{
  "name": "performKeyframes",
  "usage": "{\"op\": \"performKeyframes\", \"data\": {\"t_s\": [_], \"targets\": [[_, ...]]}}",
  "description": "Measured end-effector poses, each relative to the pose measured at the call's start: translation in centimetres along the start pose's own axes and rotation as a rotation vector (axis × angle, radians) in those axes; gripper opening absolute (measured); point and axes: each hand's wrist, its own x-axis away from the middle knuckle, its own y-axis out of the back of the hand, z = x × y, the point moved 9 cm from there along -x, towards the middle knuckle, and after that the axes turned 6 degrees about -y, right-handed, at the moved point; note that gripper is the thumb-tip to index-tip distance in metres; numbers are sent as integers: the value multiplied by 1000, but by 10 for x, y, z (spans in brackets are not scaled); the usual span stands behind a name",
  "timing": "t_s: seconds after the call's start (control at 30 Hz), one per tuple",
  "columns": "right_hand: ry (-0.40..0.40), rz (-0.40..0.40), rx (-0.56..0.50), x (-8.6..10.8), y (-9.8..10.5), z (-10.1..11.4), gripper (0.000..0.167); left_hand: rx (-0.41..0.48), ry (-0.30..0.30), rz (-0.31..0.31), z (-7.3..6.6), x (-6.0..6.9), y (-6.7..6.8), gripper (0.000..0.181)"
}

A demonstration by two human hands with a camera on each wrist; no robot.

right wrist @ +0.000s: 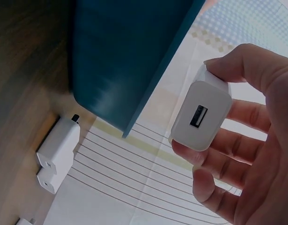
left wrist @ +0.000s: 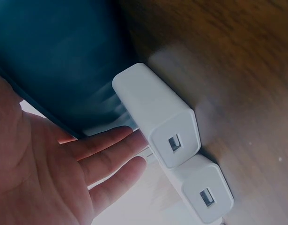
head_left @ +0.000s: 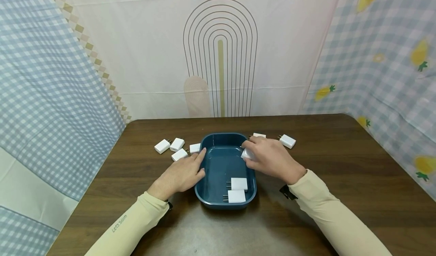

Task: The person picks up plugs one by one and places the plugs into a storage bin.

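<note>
A white USB charger plug (right wrist: 202, 115) is pinched between the thumb and fingers of my right hand (head_left: 270, 159), above the right rim of a dark blue tray (head_left: 219, 165). Two more white chargers, the upper (head_left: 239, 183) and the lower (head_left: 236, 196), lie inside the tray at its near right, prongs to the left. My left hand (head_left: 182, 172) rests at the tray's left rim with its fingers extended, holding nothing. In the left wrist view a charger (left wrist: 158, 115) stands close beside its fingertips.
Left of the tray several white chargers (head_left: 162, 146) lie on the brown wooden table (head_left: 136, 195). Behind the right hand is a partly hidden charger (head_left: 259, 135), and another charger (head_left: 287, 141) lies farther right. A patterned cloth (head_left: 153, 59) hangs behind the table.
</note>
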Motion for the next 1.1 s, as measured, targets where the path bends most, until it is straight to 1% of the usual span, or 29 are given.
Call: {"op": "performKeyframes", "data": {"t_s": [0.2, 0.43, 0.73, 0.9, 1.1], "targets": [[31, 2, -31, 0, -5, 7, 30, -1, 2, -1, 0, 0, 0, 70], [25, 76, -61, 0, -18, 13, 32, 2, 6, 9, 1, 0, -1, 70], [25, 136, -133, 0, -27, 18, 32, 7, 12, 10, 0, 0, -1, 69], [36, 156, -128, 1, -31, 20, 32, 5, 11, 10, 1, 0, -1, 70], [70, 202, -106, 2, -39, 23, 33, 8, 8, 7, 0, 0, 0, 70]]}}
